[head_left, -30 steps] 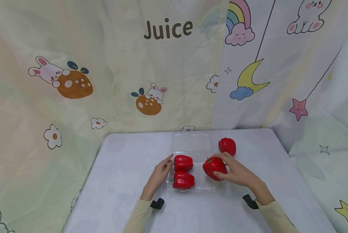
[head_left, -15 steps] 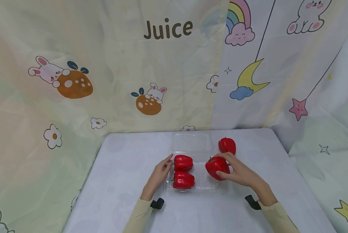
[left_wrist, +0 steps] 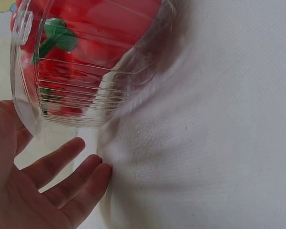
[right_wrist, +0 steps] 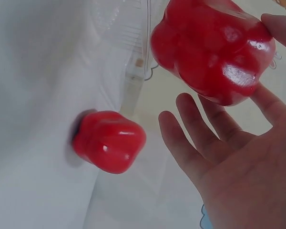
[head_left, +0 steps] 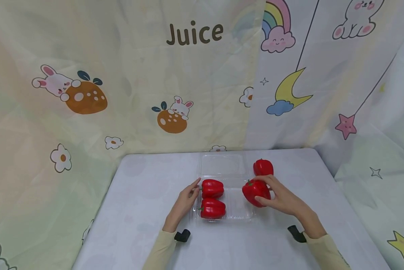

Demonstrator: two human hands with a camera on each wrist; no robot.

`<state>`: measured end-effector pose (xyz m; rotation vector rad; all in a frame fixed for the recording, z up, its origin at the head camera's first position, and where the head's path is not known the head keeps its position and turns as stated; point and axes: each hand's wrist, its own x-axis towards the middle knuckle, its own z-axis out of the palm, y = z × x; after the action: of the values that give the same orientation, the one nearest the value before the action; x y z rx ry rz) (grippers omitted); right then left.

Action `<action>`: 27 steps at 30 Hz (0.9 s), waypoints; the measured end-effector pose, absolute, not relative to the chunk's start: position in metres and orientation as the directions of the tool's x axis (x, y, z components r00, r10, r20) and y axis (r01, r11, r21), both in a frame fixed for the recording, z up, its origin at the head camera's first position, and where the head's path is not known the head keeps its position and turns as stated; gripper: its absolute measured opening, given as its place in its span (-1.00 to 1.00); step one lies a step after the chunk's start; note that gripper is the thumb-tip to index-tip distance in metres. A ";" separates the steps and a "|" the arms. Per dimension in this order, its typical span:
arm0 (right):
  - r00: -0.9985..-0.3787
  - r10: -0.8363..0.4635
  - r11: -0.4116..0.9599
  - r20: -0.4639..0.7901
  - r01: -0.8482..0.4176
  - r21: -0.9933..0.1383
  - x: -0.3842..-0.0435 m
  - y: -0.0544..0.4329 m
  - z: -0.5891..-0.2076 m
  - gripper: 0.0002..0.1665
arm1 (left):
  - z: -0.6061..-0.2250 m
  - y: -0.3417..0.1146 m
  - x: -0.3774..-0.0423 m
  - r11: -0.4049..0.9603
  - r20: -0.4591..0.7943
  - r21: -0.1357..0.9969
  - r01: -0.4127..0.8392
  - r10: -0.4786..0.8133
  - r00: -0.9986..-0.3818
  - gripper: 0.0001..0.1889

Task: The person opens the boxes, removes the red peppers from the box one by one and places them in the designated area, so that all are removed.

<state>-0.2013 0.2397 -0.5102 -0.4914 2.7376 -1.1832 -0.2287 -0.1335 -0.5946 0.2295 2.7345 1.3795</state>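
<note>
My right hand holds a red bell pepper between thumb and fingers, over the right side of an open clear plastic container. In the right wrist view the pepper is pinched by the thumb and a finger, while the other fingers stay extended. Two more red bell peppers, a far one and a near one, lie in the container's left half. My left hand is at its left side, fingers mostly straight; in the left wrist view part of that hand is behind the clear rim.
Another red bell pepper sits on the white table, beyond the right hand and right of the container. The container's clear lid lies folded back toward the printed cloth backdrop.
My right hand has moved a little to the right and slightly farther away, carrying the bell pepper with it. The left hand and the peppers in the container have stayed in place.
</note>
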 end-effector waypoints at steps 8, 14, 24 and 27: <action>-0.941 -0.334 0.631 0.058 -0.269 -0.728 -0.202 0.246 -0.509 -0.03 | -0.594 -0.134 -0.229 0.583 0.009 0.806 0.107 0.169 -0.986 -0.49; -0.949 -0.307 0.655 0.073 -0.266 -0.708 -0.204 0.255 -0.509 0.00 | -0.596 -0.134 -0.228 0.574 0.009 0.812 0.109 0.174 -0.985 -0.48; -0.967 -0.244 0.691 0.080 -0.231 -0.685 -0.208 0.269 -0.502 -0.01 | -0.596 -0.134 -0.228 0.581 -0.001 0.807 0.102 0.173 -0.985 -0.48; -0.973 -0.220 0.707 0.067 -0.207 -0.676 -0.209 0.274 -0.502 0.01 | -0.595 -0.134 -0.228 0.584 0.006 0.804 0.111 0.178 -0.984 -0.48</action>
<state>-0.2088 0.2741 -0.5025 -0.3608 2.8855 -1.1396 -0.2281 -0.1343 -0.5951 0.2489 2.7287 1.3768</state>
